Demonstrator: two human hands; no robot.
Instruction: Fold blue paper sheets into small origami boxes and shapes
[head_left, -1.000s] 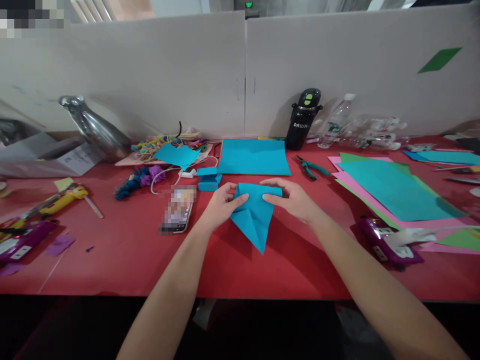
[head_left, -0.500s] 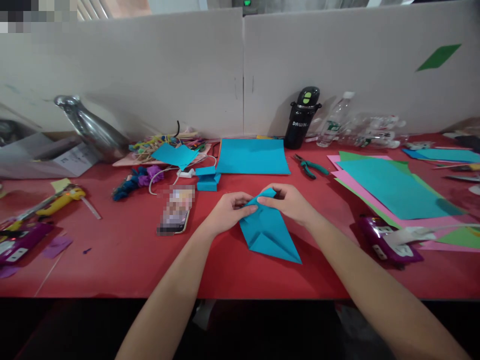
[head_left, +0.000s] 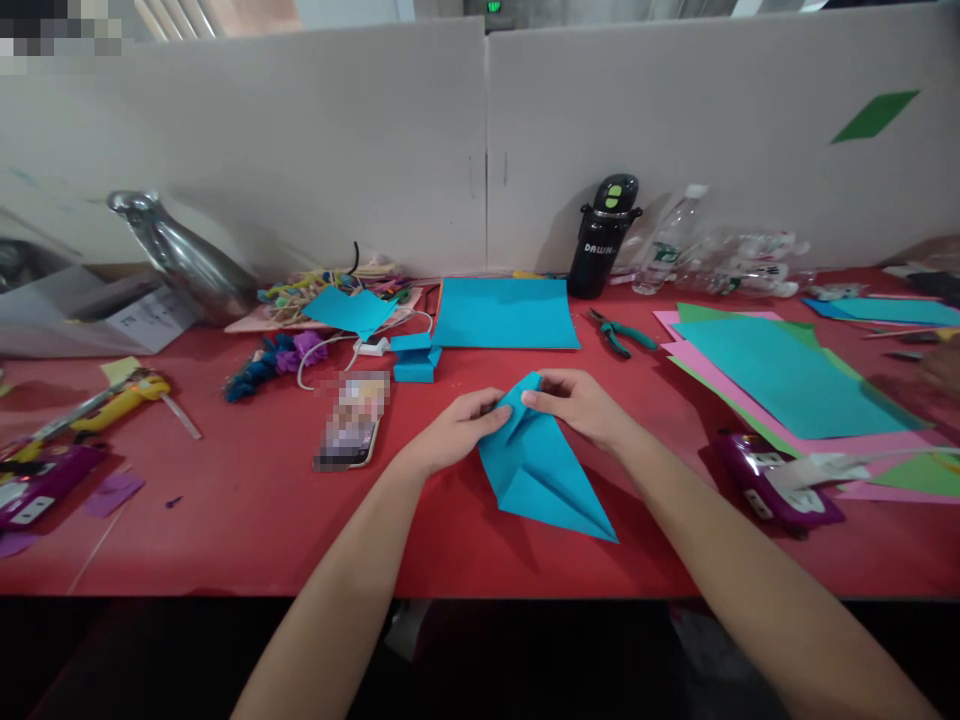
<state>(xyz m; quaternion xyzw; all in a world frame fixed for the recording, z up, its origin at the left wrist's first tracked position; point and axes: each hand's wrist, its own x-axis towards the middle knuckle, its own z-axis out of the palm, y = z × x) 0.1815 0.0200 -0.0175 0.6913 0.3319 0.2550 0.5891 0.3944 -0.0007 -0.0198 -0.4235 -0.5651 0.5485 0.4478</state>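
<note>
A folded sheet of blue paper [head_left: 544, 475] is held between my two hands, over the red table [head_left: 247, 530]. My left hand [head_left: 469, 425] pinches its upper left edge, thumb on top. At the upper right edge my right hand [head_left: 574, 400] grips it with the thumb on the near face and the fingers behind. Creases run across the paper, and its lower right corner comes to a long point. The fingers behind the sheet are partly hidden. Just beyond my left hand stands a small folded blue paper piece [head_left: 414, 360].
A phone [head_left: 352, 420] lies left of my hands. Behind are blue sheets [head_left: 506, 313], green-handled pliers [head_left: 621, 333] and a black bottle [head_left: 604, 240]. Coloured paper [head_left: 795, 375] and a purple power strip [head_left: 780, 485] lie right; a yellow glue gun [head_left: 124, 400] lies left.
The paper's lower right point has swung slightly down and right, and the fold near its top has opened into a deeper crease. Both hands keep their hold, thumbs shifted a little.
</note>
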